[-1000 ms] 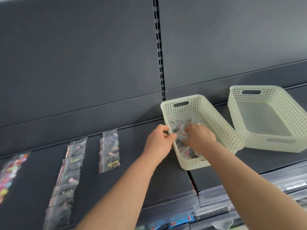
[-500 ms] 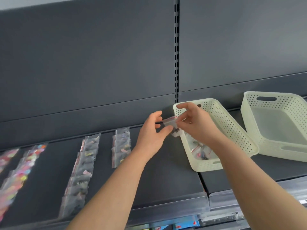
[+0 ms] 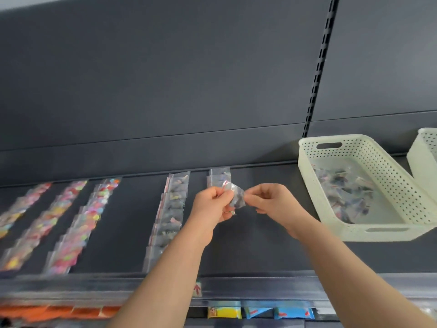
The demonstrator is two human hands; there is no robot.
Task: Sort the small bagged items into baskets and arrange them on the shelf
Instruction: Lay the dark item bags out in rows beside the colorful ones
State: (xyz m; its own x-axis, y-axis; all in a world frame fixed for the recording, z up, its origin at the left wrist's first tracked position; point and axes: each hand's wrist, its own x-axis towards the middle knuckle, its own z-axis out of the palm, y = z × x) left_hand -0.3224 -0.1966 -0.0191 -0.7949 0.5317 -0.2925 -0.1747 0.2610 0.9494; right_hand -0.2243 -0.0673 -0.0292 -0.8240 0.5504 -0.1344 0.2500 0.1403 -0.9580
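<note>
Both hands, left point(image 3: 214, 204) and right point(image 3: 272, 200), pinching one small clear bag point(image 3: 234, 196) stretched between them.

**Grey shelving, pale baskets, bright bags**

Pale cream-green on the basket point(image 3: 390, 178), walls patterned with rows of round holes; same tint on the second basket point(image 3: 423, 162) right of it. Inside the basket, clear bags point(image 3: 343, 192) with red strips and dark contents. Just left of it, a clear small bag point(image 3: 235, 197) with dark specks. Further left, a pastel row point(image 3: 171, 214), then bright rows point(image 3: 80, 223) in pink, yellow and green. Dark grey on the shelf point(image 3: 260, 245) beneath and the back panel point(image 3: 165, 79) behind. Below-left of the basket: red arrow point(image 3: 197, 289), yellow and blue packets point(image 3: 260, 313), orange packets point(image 3: 59, 312).
</note>
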